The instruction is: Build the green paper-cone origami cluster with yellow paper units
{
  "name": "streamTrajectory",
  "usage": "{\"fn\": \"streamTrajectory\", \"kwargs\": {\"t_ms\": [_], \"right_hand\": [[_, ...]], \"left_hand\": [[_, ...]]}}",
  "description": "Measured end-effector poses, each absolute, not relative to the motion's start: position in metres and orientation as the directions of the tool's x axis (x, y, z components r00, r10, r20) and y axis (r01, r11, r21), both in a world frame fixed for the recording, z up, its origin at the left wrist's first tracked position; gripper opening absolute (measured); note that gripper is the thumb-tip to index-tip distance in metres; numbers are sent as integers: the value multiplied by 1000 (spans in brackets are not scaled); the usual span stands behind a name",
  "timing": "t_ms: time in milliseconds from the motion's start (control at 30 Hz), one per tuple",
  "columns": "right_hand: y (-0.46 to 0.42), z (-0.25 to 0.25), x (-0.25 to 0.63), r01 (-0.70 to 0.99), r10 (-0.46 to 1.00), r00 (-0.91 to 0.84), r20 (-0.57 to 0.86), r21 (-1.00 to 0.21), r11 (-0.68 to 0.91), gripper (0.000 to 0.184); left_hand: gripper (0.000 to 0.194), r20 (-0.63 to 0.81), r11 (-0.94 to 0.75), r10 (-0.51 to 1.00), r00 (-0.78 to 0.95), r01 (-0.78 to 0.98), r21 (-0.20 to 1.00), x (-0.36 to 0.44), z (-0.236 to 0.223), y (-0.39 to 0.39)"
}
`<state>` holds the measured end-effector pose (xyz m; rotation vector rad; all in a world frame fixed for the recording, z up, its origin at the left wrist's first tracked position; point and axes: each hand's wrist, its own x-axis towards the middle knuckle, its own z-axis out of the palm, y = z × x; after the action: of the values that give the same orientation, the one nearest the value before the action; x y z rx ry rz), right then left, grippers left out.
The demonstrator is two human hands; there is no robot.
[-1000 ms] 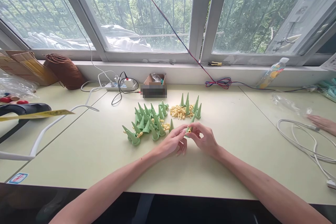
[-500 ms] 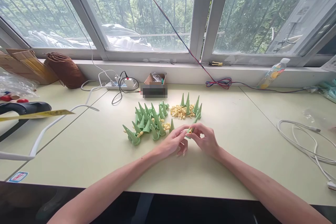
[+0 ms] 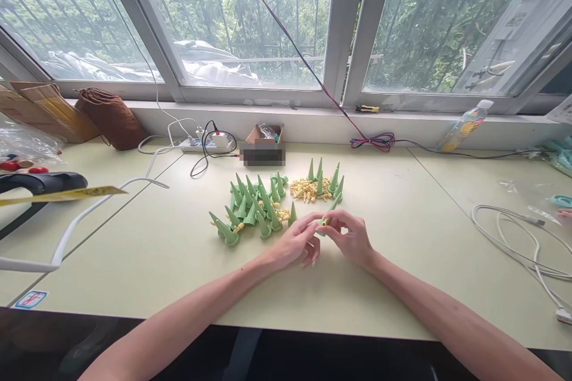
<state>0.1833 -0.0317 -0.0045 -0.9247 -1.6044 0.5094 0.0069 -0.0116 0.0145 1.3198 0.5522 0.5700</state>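
Note:
My left hand (image 3: pixel 297 240) and my right hand (image 3: pixel 354 234) meet near the middle of the table (image 3: pixel 268 292). Both are closed on a green cone (image 3: pixel 332 207), tilted with its tip away from me. Between my fingertips shows the round hollow end of a yellow plastic fitting (image 3: pixel 324 224), set against the cone; my fingers hide how the two join. Left of my hands stands a cluster of green cones (image 3: pixel 250 208) with some yellow fittings among them. Beyond my hands lies a pile of small yellow fittings (image 3: pixel 304 190), with several upright green cones (image 3: pixel 334 178) beside it.
A small cardboard box (image 3: pixel 268 133) and a power strip (image 3: pixel 210 143) sit along the back. White cables (image 3: pixel 513 232) coil at right, near another person's hand (image 3: pixel 565 216) and a teal ring (image 3: pixel 562 200). A bottle (image 3: pixel 467 125) leans against the sill. A brown pouch (image 3: pixel 109 119) stands at left.
My hands stay almost still around the cone and yellow fitting. At the right edge, the other person's hand has drawn back, the clear plastic has shifted, and a teal ring has appeared.

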Motion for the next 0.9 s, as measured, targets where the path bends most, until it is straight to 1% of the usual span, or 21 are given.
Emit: {"fn": "streamTrajectory", "kwargs": {"t_ms": [133,333,567,733,900], "right_hand": [[-31,-5,183,278,787,-32,616,-751,599,17],[-30,-1,183,290,800,-41,599,-759,583,21],[-31,1,183,263,825,-39,564,-791,553,34],[-31,-1,183,240,831,-53,554,-800,549,34],[-31,1,183,257,829,-59,555,-794,550,33]], "left_hand": [[48,-50,152,666,744,-70,986,7,15,-11],[50,-60,168,679,731,-75,983,7,15,-11],[57,-58,164,706,705,-83,983,8,15,-12],[56,-52,155,713,699,-85,984,8,14,-13],[57,-49,154,717,695,-89,984,8,14,-13]]}}
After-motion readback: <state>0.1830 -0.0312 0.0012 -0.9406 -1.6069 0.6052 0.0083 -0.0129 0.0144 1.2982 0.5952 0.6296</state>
